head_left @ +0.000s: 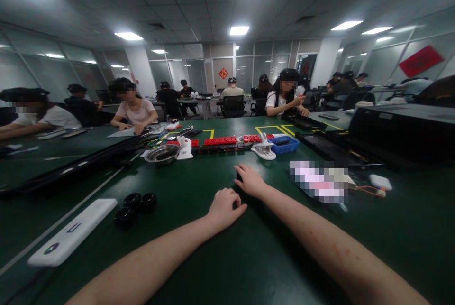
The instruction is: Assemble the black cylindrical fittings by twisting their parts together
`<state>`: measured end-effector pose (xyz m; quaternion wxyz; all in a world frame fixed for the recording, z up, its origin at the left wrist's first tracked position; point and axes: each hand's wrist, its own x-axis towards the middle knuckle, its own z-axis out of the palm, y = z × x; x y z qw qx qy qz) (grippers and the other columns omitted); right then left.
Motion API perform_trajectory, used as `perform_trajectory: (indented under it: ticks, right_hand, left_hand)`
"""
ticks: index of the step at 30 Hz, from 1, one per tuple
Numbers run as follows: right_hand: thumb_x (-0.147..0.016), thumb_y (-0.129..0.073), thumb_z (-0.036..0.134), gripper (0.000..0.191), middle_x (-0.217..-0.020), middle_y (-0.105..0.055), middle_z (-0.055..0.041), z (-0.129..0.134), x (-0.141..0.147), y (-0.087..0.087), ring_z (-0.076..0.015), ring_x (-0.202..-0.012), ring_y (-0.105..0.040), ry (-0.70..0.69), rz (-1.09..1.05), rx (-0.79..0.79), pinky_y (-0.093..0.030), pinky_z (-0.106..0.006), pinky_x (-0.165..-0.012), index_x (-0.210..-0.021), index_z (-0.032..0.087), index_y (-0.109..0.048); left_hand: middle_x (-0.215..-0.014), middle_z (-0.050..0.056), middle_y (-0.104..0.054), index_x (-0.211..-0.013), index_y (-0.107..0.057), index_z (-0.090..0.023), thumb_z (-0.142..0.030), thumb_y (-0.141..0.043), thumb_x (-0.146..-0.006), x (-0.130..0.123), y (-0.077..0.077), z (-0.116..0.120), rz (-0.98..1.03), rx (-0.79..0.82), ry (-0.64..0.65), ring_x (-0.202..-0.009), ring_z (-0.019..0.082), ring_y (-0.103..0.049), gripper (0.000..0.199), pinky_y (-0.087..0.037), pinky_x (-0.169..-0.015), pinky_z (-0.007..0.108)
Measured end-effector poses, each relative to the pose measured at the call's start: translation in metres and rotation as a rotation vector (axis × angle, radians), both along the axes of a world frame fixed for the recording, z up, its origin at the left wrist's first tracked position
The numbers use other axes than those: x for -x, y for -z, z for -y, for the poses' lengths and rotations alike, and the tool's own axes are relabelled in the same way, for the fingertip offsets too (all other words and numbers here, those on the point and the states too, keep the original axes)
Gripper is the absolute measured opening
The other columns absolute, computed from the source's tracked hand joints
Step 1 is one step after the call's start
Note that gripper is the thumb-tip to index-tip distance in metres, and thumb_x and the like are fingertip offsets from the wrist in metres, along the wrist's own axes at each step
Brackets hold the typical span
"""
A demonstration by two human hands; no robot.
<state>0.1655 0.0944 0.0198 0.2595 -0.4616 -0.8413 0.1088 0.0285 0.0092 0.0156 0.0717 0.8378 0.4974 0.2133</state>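
Note:
My left hand [226, 207] rests over the green table with its fingers curled; a small dark thing shows between thumb and fingers, too small to name. Just right of it and farther forward is my right hand [249, 180], fingers bent around something dark that I cannot make out. Beyond the hands runs a row of red parts [220, 141] with dark pieces before it. A white clamp [184, 148] stands at its left and another white clamp [263, 147] at its right. A metal bowl [162, 154] sits by the left clamp, a blue tray [285, 145] by the right one.
Three black round objects [124, 218] and a long white device [74, 233] lie at the left. Long black panels [81, 160] stretch behind them. At the right are a large black case [401, 134] and a small white box [380, 182]. Several people sit beyond the table.

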Motion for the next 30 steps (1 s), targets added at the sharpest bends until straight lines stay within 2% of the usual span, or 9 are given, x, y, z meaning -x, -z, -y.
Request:
perform_trajectory:
  ticks: [3, 6, 8, 12, 15, 19, 21, 25, 30]
  right_hand:
    - [-0.079, -0.045, 0.012, 0.033, -0.116, -0.050, -0.0114, 0.015, 0.000, -0.003, -0.0215, -0.107, -0.048, -0.105, -0.014, 0.015, -0.036, -0.037, -0.091, -0.112, 0.016, -0.050]
    - [-0.077, -0.048, 0.011, 0.036, -0.113, -0.054, -0.0083, 0.044, -0.004, -0.002, -0.0181, -0.103, -0.051, -0.206, -0.049, 0.034, -0.039, -0.032, -0.090, -0.112, 0.018, -0.048]
    - [-0.075, -0.052, 0.013, 0.040, -0.109, -0.056, -0.0074, 0.065, -0.007, 0.000, -0.0179, -0.099, -0.053, -0.243, -0.077, 0.057, -0.042, -0.032, -0.087, -0.114, 0.018, -0.045]
    - [-0.072, -0.054, 0.011, 0.040, -0.106, -0.054, -0.0067, 0.092, -0.008, 0.003, -0.0179, -0.097, -0.051, -0.342, -0.225, 0.093, -0.041, -0.033, -0.086, -0.110, 0.019, -0.044]
    - [-0.070, -0.062, 0.022, 0.038, -0.102, -0.051, -0.0066, 0.093, -0.004, 0.003, -0.0192, -0.093, -0.050, -0.267, -0.252, 0.069, -0.042, -0.034, -0.082, -0.104, 0.019, -0.046]
    - [-0.066, -0.065, 0.029, 0.030, -0.087, -0.052, -0.0048, 0.084, -0.002, 0.003, -0.0208, -0.083, -0.049, -0.133, -0.179, 0.057, -0.043, -0.036, -0.074, -0.090, 0.018, -0.051]
    - [-0.068, -0.060, 0.022, 0.024, -0.087, -0.053, -0.0045, 0.081, -0.003, 0.004, -0.0205, -0.084, -0.049, -0.186, -0.182, 0.061, -0.042, -0.036, -0.075, -0.091, 0.019, -0.052]
    - [-0.067, -0.052, 0.012, 0.042, -0.108, -0.048, -0.0073, 0.080, -0.006, 0.004, -0.0222, -0.100, -0.045, -0.346, -0.239, 0.052, -0.037, -0.038, -0.087, -0.108, 0.021, -0.047]
    - [-0.064, -0.062, 0.023, 0.033, -0.099, -0.049, -0.0078, 0.078, -0.006, 0.008, -0.0238, -0.095, -0.045, -0.200, -0.284, 0.057, -0.039, -0.039, -0.083, -0.095, 0.018, -0.050]
  left_hand:
    - [-0.076, 0.002, -0.051, -0.068, -0.054, -0.018, -0.043, -0.054, -0.074, 0.016, -0.002, -0.007, 0.000, -0.011, -0.088, -0.079, 0.020, -0.048, 0.026, -0.037, -0.073, 0.035]
    - [-0.087, 0.004, -0.050, -0.082, -0.053, -0.018, -0.052, -0.061, -0.063, 0.029, -0.003, -0.009, -0.001, -0.031, -0.149, -0.088, 0.024, -0.046, 0.039, -0.036, -0.079, 0.040]
    - [-0.092, 0.005, -0.050, -0.087, -0.053, -0.018, -0.051, -0.067, -0.054, 0.030, -0.001, -0.008, -0.008, -0.053, -0.126, -0.093, 0.026, -0.045, 0.049, -0.031, -0.087, 0.045]
    - [-0.092, 0.004, -0.051, -0.086, -0.055, -0.019, -0.036, -0.069, -0.055, 0.023, 0.008, -0.007, 0.003, -0.015, 0.026, -0.094, 0.024, -0.046, 0.038, -0.019, -0.099, 0.047]
    - [-0.091, 0.003, -0.054, -0.085, -0.058, -0.020, -0.032, -0.067, -0.058, 0.022, 0.015, -0.010, 0.053, 0.051, 0.062, -0.091, 0.023, -0.048, 0.031, -0.022, -0.098, 0.047]
    - [-0.091, 0.004, -0.056, -0.079, -0.060, -0.019, -0.032, -0.070, -0.054, 0.026, 0.018, -0.014, 0.119, 0.088, 0.099, -0.089, 0.024, -0.048, 0.029, -0.035, -0.086, 0.041]
    - [-0.093, 0.005, -0.056, -0.085, -0.060, -0.019, -0.031, -0.070, -0.054, 0.028, 0.018, -0.015, 0.148, 0.088, 0.130, -0.090, 0.024, -0.048, 0.034, -0.037, -0.083, 0.038]
    - [-0.093, 0.005, -0.056, -0.087, -0.061, -0.018, -0.032, -0.070, -0.055, 0.029, 0.016, -0.015, 0.157, 0.106, 0.165, -0.089, 0.023, -0.048, 0.035, -0.036, -0.084, 0.038]
    - [-0.097, 0.005, -0.056, -0.082, -0.061, -0.018, -0.042, -0.070, -0.055, 0.030, 0.016, -0.014, 0.157, 0.119, 0.199, -0.091, 0.024, -0.048, 0.037, -0.036, -0.083, 0.037]
